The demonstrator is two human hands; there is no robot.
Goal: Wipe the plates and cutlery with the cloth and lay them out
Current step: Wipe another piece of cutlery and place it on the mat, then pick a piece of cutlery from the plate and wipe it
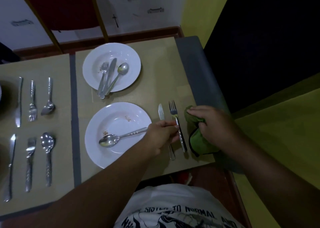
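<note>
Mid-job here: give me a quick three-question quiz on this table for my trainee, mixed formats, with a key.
1. True or false: the far plate holds a fork, a knife and a spoon.
2. Multiple choice: what lies under the right hand? A) a sponge B) the green cloth C) a spoon
3. Fill in: the left hand has its grip on the ____ beside the near plate.

Key:
1. True; all three lie together in it.
2. B.
3. Fork; the knife lies just left of it, and the dirty spoon rests in the near plate.
</note>
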